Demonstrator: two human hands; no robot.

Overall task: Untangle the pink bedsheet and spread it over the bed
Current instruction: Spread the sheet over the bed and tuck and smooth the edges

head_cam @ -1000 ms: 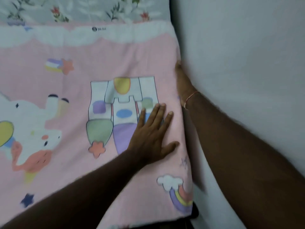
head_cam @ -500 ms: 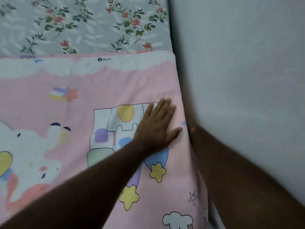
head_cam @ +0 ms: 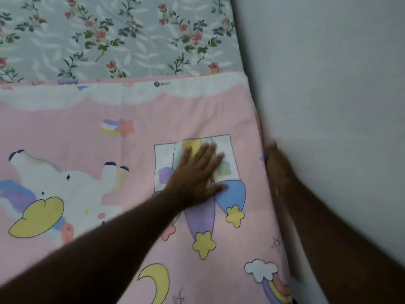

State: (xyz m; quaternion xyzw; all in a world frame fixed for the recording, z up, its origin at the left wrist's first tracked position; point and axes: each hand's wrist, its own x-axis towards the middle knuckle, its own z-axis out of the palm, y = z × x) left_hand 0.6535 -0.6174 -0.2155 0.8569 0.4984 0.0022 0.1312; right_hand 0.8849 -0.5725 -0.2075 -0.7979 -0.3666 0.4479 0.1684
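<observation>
The pink bedsheet (head_cam: 171, 119), printed with a unicorn, stars and a rainbow, lies flat across the bed; its white scalloped top edge runs across the upper middle of the view. My left hand (head_cam: 197, 174) presses flat on it, fingers straight, over the printed castle. My right hand (head_cam: 279, 167) is at the sheet's right edge, fingers straight, in the narrow gap between bed and wall, blurred by motion. Whether it touches the sheet is unclear.
A grey floral sheet (head_cam: 122, 36) covers the bed beyond the pink sheet's top edge. A plain white wall (head_cam: 333, 106) runs tight along the bed's right side.
My left hand slid further up the sheet over the castle print. My right hand, sunk out of sight in the gap half a second ago, shows again at the sheet's edge. The view has tilted up.
</observation>
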